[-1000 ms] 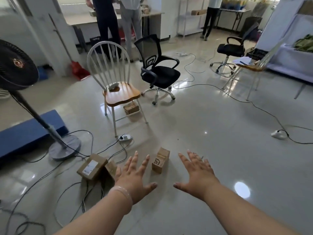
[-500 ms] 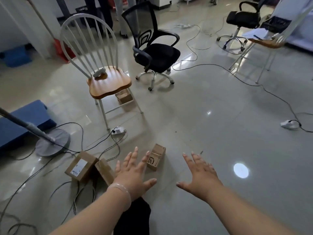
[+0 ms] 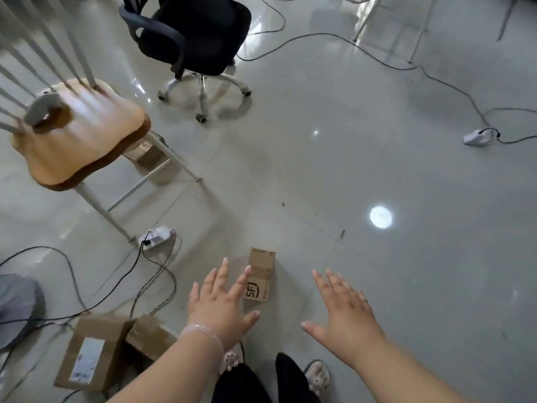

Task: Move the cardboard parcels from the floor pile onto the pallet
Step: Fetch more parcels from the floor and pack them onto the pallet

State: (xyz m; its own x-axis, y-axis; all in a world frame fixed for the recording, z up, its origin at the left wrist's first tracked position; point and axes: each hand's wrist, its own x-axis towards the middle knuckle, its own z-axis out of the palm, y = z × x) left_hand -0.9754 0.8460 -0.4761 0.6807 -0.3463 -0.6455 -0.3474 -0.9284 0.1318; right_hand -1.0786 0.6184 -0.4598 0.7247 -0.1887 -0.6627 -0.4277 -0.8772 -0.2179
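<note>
Both hands have come lower and closer to the small box (image 3: 259, 274) than half a second ago, and the view has tipped down so that two slippered feet (image 3: 318, 376) now show at the near edge. That box stands on the floor (image 3: 377, 170) between the hands, slightly nearer the left one, its printed end facing the viewer. The left hand (image 3: 220, 303), with a clear bracelet (image 3: 202, 333) at the wrist, is spread flat, and one of its fingers (image 3: 241, 282) overlaps the box's left edge; whether it touches cannot be told. The right hand (image 3: 343, 312) hovers just right of the box, apart from it, fingers straight and spread, holding nothing. At near left a labelled box (image 3: 93, 353) lies against a plain box (image 3: 148, 334), among black cables (image 3: 122, 280). Another box (image 3: 148, 154) sits under the wooden chair (image 3: 78, 135) at far left. An office chair (image 3: 197, 33) stands beyond it, and a power strip (image 3: 155, 237) lies by the wooden chair's near leg.
</note>
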